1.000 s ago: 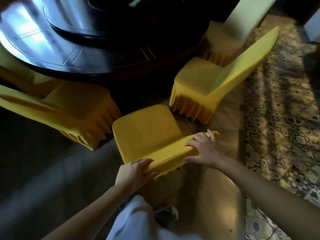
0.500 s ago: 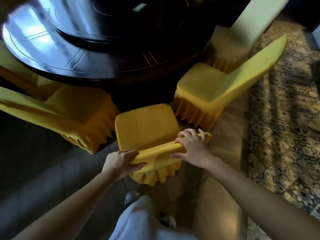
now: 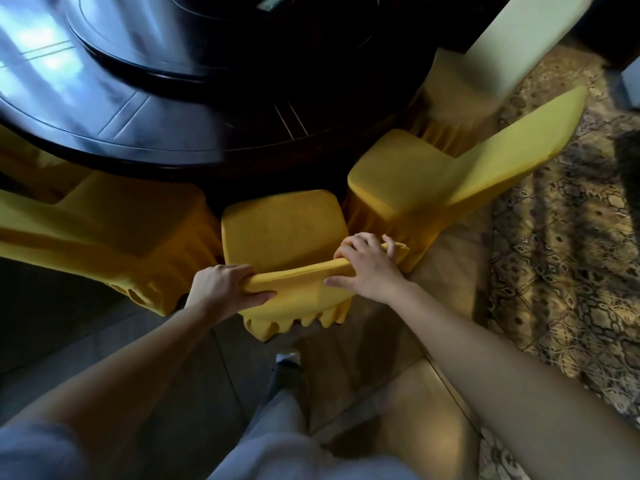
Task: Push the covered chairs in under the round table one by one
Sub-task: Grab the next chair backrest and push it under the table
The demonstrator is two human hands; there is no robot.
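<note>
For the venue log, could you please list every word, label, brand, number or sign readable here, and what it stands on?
None can be read.
The yellow chair covers, the dark round table and the patterned rug show no writing.
A small pale item on the table's raised centre disc is too blurred to tell.
</note>
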